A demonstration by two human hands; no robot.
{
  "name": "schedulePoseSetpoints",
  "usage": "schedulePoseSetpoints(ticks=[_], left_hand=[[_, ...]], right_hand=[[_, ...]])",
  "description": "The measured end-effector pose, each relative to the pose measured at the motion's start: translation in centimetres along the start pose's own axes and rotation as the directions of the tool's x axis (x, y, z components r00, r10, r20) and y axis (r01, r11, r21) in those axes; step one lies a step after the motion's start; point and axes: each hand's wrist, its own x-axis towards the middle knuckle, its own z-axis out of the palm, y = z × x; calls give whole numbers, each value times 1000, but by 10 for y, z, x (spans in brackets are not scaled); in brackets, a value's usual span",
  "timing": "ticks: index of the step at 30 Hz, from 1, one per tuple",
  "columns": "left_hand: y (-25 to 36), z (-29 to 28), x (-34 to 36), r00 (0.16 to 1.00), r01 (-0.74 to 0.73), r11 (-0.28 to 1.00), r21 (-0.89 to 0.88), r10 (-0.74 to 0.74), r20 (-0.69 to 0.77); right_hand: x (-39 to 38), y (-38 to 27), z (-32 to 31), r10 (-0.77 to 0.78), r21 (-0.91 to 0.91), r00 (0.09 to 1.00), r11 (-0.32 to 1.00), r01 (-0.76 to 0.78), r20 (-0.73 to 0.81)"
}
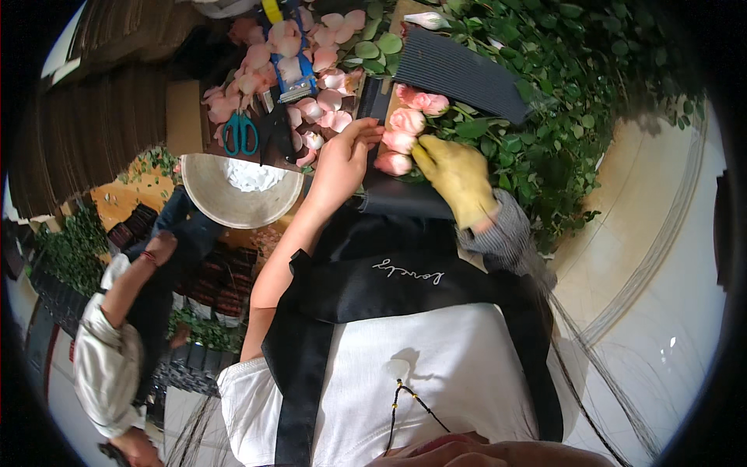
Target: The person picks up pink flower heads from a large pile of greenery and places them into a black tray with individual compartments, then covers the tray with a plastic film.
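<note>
Several pink roses (407, 121) lie in a row on brown cardboard in front of me, their heads to the left and leafy stems to the right. My left hand (347, 159) is bare, its fingers stretched out flat along the left side of the rose heads. From the right, my right hand (457, 177) in a yellow glove reaches in, fingers pressed together just behind a rose head (399, 141); the stem there is hidden by the glove. Above the row lies a dark corrugated sheet (463, 74).
Loose pink petals (257, 70) surround a blue tape dispenser (296, 78) and teal-handled scissors (240, 134). A pale bucket (204, 196) holds white pieces. Stacked cardboard (85, 124) stands left, heaped green foliage (560, 93) right. Another person's arm (128, 288) shows at left.
</note>
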Motion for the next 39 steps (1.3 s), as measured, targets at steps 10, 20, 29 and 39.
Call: schedulePoseSetpoints(ticks=[10, 20, 29, 39], left_hand=[[57, -10, -2, 794, -584, 299, 755, 405, 454], [52, 3, 15, 642, -720, -17, 694, 363, 675], [67, 13, 15, 691, -700, 2, 714, 252, 678], [68, 13, 9, 721, -679, 156, 717, 323, 613]], right_hand=[[-5, 18, -4, -223, 194, 975, 956, 221, -12], [10, 29, 8, -45, 109, 994, 992, 56, -97], [1, 42, 14, 144, 199, 902, 978, -66, -408], [27, 46, 7, -24, 134, 987, 990, 45, -157]])
